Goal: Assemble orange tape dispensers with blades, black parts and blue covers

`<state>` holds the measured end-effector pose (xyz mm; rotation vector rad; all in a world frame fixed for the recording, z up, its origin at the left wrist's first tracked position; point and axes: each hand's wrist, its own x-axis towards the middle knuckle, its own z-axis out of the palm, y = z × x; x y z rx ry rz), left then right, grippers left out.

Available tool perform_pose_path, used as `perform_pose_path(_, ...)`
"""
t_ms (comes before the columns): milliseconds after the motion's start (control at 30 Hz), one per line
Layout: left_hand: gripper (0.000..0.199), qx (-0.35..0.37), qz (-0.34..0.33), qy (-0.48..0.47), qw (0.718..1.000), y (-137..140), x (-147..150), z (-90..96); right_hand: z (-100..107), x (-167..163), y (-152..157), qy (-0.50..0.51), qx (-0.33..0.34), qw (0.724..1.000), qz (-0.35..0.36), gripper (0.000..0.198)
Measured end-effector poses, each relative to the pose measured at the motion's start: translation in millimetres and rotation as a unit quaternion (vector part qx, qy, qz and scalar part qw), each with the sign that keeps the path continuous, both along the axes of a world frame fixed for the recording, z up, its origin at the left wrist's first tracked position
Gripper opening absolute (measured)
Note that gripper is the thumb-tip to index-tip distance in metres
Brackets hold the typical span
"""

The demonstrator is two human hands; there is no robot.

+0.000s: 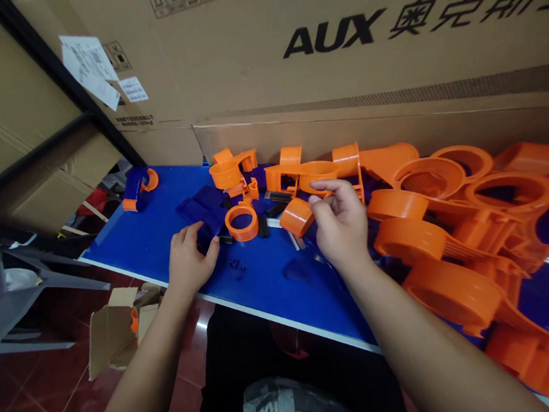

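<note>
My left hand point(192, 259) rests at the near side of the table, thumb apart from the fingers. Its fingertips are at dark blue translucent plastic pieces point(207, 207), beside a small black part point(226, 240). To its right lies an orange ring-shaped part point(242, 223). My right hand point(341, 222) is closed, thumb and index finger close together; whatever is between them is hidden. Just left of its thumb is a tilted orange plastic ring point(297, 217). Behind it stand orange tape dispenser frames point(317, 174) and a dark flat strip point(278, 196).
Orange tape dispenser frames point(449, 280) are heaped along the right of the blue table point(258, 292). A blue and orange dispenser point(137, 188) sits at the far left. Large cardboard boxes point(242, 73) wall the back. An open carton point(109, 332) and grey stool point(14, 283) stand left.
</note>
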<state>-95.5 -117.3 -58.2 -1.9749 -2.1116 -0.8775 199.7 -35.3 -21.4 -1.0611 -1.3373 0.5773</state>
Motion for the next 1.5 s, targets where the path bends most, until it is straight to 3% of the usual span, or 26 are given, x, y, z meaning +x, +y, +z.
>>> perform_pose_path(1100,0.060,-0.014,0.024,-0.041,0.999,-24.2,-1.9,4.4,-1.6,-0.8,1.1,0.001,0.001,1.000,-0.004,0.014)
perform_pose_path(1333,0.050,0.038,0.025,-0.027,0.999,-25.5,2.6,15.4,0.0,-2.3,0.8,0.021,-0.006,1.000,0.002,0.012)
perform_pose_path(1500,0.026,0.121,0.006,0.000,0.993,-35.2,7.4,29.1,0.7,-1.9,1.3,0.038,-0.021,0.999,0.006,0.013)
